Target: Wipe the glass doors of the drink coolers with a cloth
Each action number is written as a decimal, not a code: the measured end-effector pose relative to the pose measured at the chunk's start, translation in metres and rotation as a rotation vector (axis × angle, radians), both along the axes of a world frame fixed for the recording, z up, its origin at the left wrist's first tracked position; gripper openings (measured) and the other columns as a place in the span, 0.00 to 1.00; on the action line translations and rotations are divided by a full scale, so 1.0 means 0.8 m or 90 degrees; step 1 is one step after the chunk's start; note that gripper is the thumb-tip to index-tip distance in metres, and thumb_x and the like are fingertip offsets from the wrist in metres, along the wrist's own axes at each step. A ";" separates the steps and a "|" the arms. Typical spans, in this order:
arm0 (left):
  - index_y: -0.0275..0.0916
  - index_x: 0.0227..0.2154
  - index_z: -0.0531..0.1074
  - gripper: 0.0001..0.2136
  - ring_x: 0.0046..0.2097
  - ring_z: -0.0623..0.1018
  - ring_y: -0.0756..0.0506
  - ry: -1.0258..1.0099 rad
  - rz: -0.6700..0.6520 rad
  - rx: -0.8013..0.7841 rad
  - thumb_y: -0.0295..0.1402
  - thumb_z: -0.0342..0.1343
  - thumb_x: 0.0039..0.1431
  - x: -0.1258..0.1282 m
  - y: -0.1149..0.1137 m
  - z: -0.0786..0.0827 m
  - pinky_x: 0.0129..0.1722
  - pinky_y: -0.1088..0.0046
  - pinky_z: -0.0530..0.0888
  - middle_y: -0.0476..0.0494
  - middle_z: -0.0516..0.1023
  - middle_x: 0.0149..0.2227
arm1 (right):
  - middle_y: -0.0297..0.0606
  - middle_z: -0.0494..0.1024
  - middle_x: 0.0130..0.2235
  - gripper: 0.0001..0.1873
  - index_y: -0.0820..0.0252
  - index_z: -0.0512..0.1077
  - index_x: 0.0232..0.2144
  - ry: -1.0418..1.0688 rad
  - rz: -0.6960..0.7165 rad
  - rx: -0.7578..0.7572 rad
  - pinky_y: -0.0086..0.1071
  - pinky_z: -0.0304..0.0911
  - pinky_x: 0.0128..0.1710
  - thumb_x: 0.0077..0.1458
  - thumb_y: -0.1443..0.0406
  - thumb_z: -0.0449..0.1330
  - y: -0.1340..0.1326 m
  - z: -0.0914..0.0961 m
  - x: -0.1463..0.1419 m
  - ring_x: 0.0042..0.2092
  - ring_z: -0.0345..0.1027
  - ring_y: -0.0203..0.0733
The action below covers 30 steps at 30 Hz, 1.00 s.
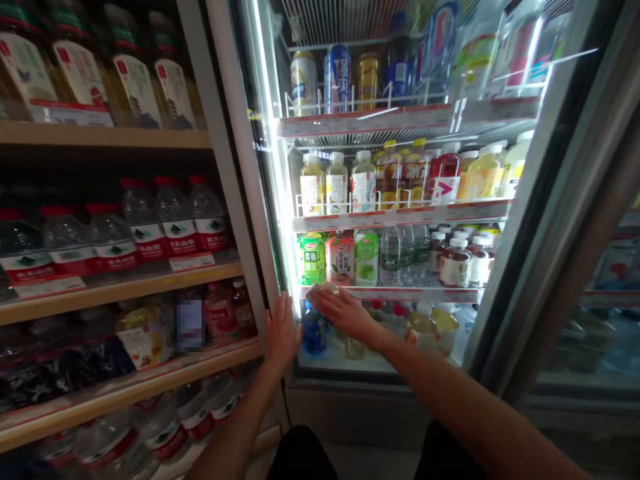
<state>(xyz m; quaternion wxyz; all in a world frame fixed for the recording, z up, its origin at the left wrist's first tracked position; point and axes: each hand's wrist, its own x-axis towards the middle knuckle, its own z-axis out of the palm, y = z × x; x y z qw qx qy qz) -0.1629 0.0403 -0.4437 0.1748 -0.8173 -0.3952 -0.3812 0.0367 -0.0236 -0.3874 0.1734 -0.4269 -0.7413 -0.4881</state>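
Note:
I face an open drinks fridge point(390, 213) with several lit shelves of bottles and cans. My left hand point(281, 333) lies flat with fingers stretched out against the fridge's left frame point(260, 253), near the bottom shelf. My right hand point(340, 310) reaches into the fridge at the front edge of the third shelf point(400, 293), fingers curled over a small pale thing I cannot make out. A blue bottle point(314, 331) stands just below that hand, between both hands. Green and pink cartons point(325, 259) stand right above it.
The glass fridge door point(560, 220) is swung open on the right. To the left, wooden shelves point(115, 290) carry red-capped water bottles point(145, 230) and other drinks. My dark-clothed knees point(305, 457) show at the bottom edge.

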 end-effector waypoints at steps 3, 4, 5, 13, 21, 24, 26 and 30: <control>0.32 0.59 0.52 0.27 0.63 0.56 0.38 -0.002 0.014 0.008 0.29 0.48 0.55 -0.012 0.004 0.005 0.59 0.50 0.58 0.30 0.53 0.63 | 0.37 0.58 0.62 0.26 0.58 0.56 0.59 0.005 0.018 -0.022 0.45 0.39 0.64 0.58 0.71 0.47 0.019 -0.006 -0.025 0.63 0.47 0.39; 0.32 0.59 0.52 0.28 0.63 0.56 0.38 -0.003 0.017 0.012 0.29 0.48 0.55 -0.016 0.005 0.006 0.59 0.50 0.57 0.30 0.53 0.63 | 0.37 0.58 0.62 0.26 0.58 0.55 0.59 0.033 0.012 -0.018 0.47 0.39 0.64 0.59 0.70 0.47 0.026 -0.004 -0.032 0.64 0.46 0.41; 0.32 0.59 0.51 0.28 0.63 0.56 0.37 -0.005 0.020 0.013 0.29 0.48 0.55 -0.020 0.006 0.007 0.59 0.49 0.57 0.30 0.53 0.63 | 0.38 0.57 0.62 0.26 0.58 0.55 0.59 0.061 0.003 -0.015 0.49 0.38 0.63 0.58 0.70 0.47 0.032 -0.002 -0.039 0.64 0.45 0.42; 0.33 0.60 0.50 0.29 0.63 0.55 0.37 0.012 0.023 -0.005 0.28 0.48 0.54 -0.038 0.011 0.002 0.59 0.48 0.56 0.30 0.54 0.63 | 0.35 0.62 0.60 0.24 0.58 0.62 0.55 -0.051 0.065 -0.045 0.41 0.40 0.64 0.57 0.72 0.47 0.020 -0.053 -0.028 0.61 0.51 0.38; 0.32 0.60 0.49 0.30 0.64 0.53 0.37 0.008 -0.068 0.021 0.28 0.49 0.55 0.027 -0.017 0.008 0.58 0.50 0.58 0.30 0.52 0.63 | 0.37 0.59 0.62 0.24 0.55 0.60 0.57 0.063 -0.081 0.022 0.48 0.22 0.64 0.58 0.71 0.47 -0.048 -0.029 0.050 0.66 0.33 0.39; 0.33 0.60 0.49 0.31 0.64 0.52 0.38 0.022 -0.099 0.031 0.28 0.50 0.54 0.053 -0.033 0.014 0.60 0.50 0.56 0.31 0.53 0.63 | 0.32 0.63 0.59 0.23 0.52 0.64 0.54 0.037 -0.084 0.019 0.43 0.23 0.64 0.58 0.72 0.47 -0.077 -0.028 0.077 0.66 0.32 0.34; 0.32 0.60 0.50 0.31 0.65 0.51 0.38 0.027 -0.114 0.033 0.27 0.50 0.53 0.070 -0.044 0.018 0.60 0.51 0.55 0.31 0.53 0.63 | 0.36 0.63 0.59 0.23 0.53 0.63 0.54 0.104 -0.133 0.072 0.45 0.24 0.64 0.58 0.72 0.47 -0.086 -0.020 0.091 0.66 0.32 0.35; 0.32 0.60 0.51 0.31 0.65 0.51 0.38 0.036 -0.147 0.045 0.27 0.51 0.52 0.102 -0.066 0.024 0.61 0.52 0.54 0.32 0.53 0.63 | 0.42 0.62 0.59 0.21 0.57 0.64 0.53 0.201 -0.200 0.125 0.46 0.28 0.63 0.58 0.71 0.48 -0.101 -0.032 0.105 0.66 0.37 0.39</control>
